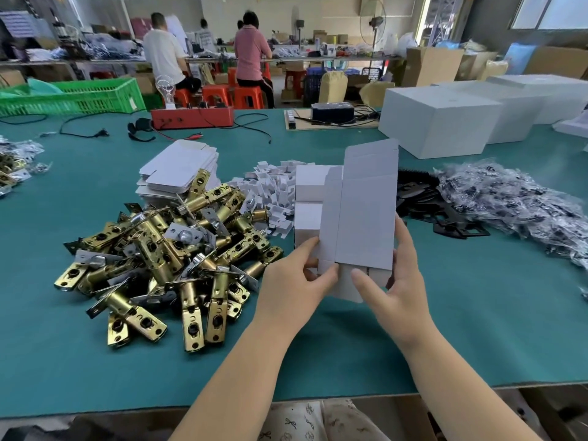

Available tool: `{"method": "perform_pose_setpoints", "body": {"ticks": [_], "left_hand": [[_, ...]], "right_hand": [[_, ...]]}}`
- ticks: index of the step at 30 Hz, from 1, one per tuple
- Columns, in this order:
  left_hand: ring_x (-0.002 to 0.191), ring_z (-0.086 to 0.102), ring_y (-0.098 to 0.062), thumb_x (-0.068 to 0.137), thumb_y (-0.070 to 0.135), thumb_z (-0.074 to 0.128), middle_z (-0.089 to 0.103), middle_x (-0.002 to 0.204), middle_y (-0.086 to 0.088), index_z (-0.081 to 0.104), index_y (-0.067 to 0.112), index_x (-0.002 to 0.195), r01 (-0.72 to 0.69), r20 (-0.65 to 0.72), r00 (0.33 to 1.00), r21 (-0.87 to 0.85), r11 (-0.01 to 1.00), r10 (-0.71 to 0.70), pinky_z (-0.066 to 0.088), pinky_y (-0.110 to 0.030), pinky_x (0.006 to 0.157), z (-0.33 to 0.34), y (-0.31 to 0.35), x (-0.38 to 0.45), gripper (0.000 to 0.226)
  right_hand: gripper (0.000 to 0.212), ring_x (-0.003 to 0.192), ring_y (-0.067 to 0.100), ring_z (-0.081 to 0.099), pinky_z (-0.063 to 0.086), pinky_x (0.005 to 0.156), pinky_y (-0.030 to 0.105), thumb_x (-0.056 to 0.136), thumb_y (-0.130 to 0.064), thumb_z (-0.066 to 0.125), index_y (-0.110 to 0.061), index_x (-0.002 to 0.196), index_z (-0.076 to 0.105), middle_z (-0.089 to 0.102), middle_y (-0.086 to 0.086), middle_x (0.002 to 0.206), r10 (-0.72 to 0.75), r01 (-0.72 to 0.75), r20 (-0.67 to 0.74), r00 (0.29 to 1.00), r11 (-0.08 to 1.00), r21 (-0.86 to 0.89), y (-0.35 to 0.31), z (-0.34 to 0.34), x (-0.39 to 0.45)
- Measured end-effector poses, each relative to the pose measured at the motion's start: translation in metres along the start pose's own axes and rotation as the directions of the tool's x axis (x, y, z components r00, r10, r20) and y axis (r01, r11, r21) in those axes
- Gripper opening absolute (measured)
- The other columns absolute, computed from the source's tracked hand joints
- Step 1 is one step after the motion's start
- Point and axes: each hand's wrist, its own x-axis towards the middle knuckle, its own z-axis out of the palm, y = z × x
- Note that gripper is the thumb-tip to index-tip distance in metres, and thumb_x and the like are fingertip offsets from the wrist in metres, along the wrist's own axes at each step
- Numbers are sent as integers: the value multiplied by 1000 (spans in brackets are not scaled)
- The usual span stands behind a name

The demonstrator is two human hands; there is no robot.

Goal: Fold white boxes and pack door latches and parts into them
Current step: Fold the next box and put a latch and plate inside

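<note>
I hold a white box blank (362, 218) upright over the green table (477, 329), its top flap raised and its bottom flaps loose. My left hand (296, 288) pinches its lower left side and my right hand (394, 288) grips its lower right edge, thumb on the bottom flap. A heap of brass door latches (165, 256) lies to the left. Behind it is a stack of flat white box blanks (181, 170). Small white card inserts (273, 192) are piled in the middle, with folded white boxes (308, 198) just behind the blank.
Black metal plates (429, 205) and bagged parts (515, 205) lie to the right. Large white cartons (442, 122) stand at the back right, a red device (191, 117) with cables and a green crate (73, 97) at the back. People sit at a far bench.
</note>
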Motion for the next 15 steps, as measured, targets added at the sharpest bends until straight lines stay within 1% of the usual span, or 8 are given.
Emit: {"method": "perform_pose_setpoints", "body": {"ticks": [3,5,6,8,10,12,14,15], "left_hand": [[74,61,-2,81,36,72,61,71,24,66,25,122,9,-28,1000,-13,1000,-9,49,-16,71,2,0,0,43],[71,62,-5,78,39,67,65,73,19,67,24,121,12,-52,999,-45,999,-14,50,-18,67,2,0,-1,45],[70,62,-5,77,39,66,66,74,18,67,25,121,16,-59,998,-61,998,-20,50,-18,66,3,1,-1,46],[69,63,-4,76,39,63,67,75,19,67,27,121,26,-67,997,-91,995,-32,52,-17,66,3,2,-2,48],[69,64,-1,75,37,63,67,75,22,67,27,121,27,-71,997,-127,991,-36,52,-14,66,3,2,-3,48],[70,66,0,75,33,64,68,73,22,68,29,119,14,-74,997,-164,986,-26,53,-13,67,2,2,-2,44],[70,68,-2,73,37,64,72,75,17,65,43,109,8,-49,999,-253,967,-21,56,-17,70,1,3,-3,37],[72,70,-5,71,41,63,73,78,15,62,47,105,11,-34,999,-309,951,-22,57,-21,71,0,4,-3,34]], "right_hand": [[81,110,-18,50,38,81,-2,79,-17,63,-52,137,19,47,-46,121,-24,24,1,1000,996,-84,1,3,1],[79,95,-21,53,39,73,-3,81,-13,59,-52,138,20,51,-48,110,-29,27,-14,999,992,-127,5,5,1],[79,86,-19,55,40,68,-2,82,-13,56,-53,141,19,55,-47,102,-24,20,-23,999,990,-136,8,6,0],[86,73,-8,58,42,62,3,82,-14,50,-62,140,8,60,-37,88,-10,3,-54,998,991,-135,10,6,-1],[91,78,-4,59,42,64,3,81,-12,47,-70,134,0,58,-38,94,-21,11,-73,997,990,-138,10,7,-1],[91,80,-7,56,42,64,2,80,-12,44,-72,133,1,58,-38,99,-5,-6,-66,998,986,-166,10,6,0],[90,73,-6,53,41,60,2,77,-13,40,-74,132,4,60,-27,89,46,-59,-73,996,980,-189,11,4,1],[90,73,-6,52,40,60,2,75,-13,38,-75,131,5,57,-26,90,68,-82,-77,995,978,-193,12,3,2]]}}
